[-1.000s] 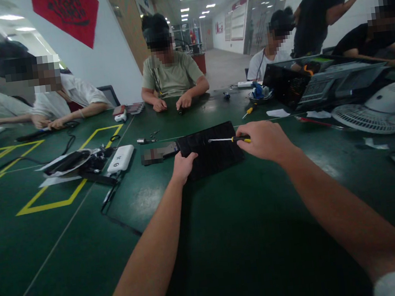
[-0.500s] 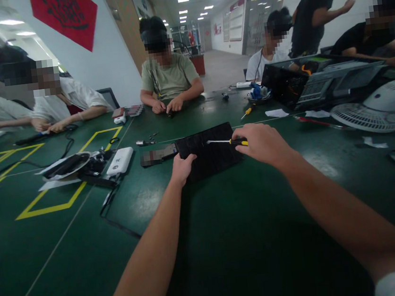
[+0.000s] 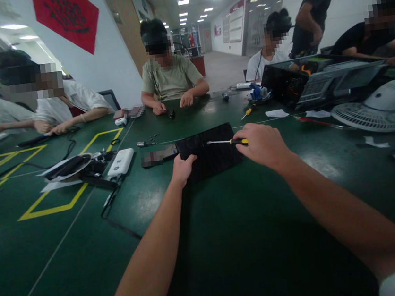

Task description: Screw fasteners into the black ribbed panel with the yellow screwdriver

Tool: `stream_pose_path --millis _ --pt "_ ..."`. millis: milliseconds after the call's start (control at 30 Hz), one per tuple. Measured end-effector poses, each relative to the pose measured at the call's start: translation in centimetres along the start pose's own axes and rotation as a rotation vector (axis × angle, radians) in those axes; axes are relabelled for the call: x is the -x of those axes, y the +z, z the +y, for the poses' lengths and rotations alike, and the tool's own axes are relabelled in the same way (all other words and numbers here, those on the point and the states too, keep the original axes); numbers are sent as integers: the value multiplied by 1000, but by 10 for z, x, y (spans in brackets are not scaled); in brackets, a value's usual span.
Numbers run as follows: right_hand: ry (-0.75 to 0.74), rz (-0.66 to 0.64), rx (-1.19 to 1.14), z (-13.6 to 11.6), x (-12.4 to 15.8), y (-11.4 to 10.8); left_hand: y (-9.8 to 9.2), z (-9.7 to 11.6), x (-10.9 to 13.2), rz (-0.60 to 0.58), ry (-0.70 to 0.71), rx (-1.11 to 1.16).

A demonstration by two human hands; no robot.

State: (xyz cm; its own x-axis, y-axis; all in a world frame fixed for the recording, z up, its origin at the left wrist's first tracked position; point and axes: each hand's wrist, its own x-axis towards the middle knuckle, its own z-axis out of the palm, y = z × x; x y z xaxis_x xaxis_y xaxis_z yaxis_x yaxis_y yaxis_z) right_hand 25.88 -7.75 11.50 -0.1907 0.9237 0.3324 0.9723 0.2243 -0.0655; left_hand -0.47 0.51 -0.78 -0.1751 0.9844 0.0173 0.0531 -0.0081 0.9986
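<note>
1. Across the desk (image 3: 250, 237), beyond the black panel (image 3: 216, 157), a co-worker's hands (image 3: 187, 99) have moved apart, leaving a small dark object (image 3: 171, 114) between them; to the panel's far right, a standing person's arm (image 3: 309, 19) has dropped. Your own grip has hardly changed.
2. Your left hand (image 3: 183, 168) is clamped on the panel's left edge, thumb on top; its other fingers are mostly hidden.
3. Your right hand (image 3: 263, 143), at the panel's right edge, is closed around the handle of a screwdriver (image 3: 220, 141), whose shaft reaches left over the panel's upper part. You can't tell from here whether the tip touches.
4. Judging by this pose, you're working the tip at one spot on the panel. That calls for a firm left hold and a shaft lined up before you push or turn; a low angle could let it slip.
5. Just left of the panel lies a dark flat device (image 3: 156, 157); farther left, a white box (image 3: 121, 162).
</note>
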Motion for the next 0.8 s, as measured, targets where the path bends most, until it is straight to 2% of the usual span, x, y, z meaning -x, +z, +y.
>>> stream_pose_path --millis 800 --pt "37 -17 8 -1 2 1 0 1 0 0 -3 15"
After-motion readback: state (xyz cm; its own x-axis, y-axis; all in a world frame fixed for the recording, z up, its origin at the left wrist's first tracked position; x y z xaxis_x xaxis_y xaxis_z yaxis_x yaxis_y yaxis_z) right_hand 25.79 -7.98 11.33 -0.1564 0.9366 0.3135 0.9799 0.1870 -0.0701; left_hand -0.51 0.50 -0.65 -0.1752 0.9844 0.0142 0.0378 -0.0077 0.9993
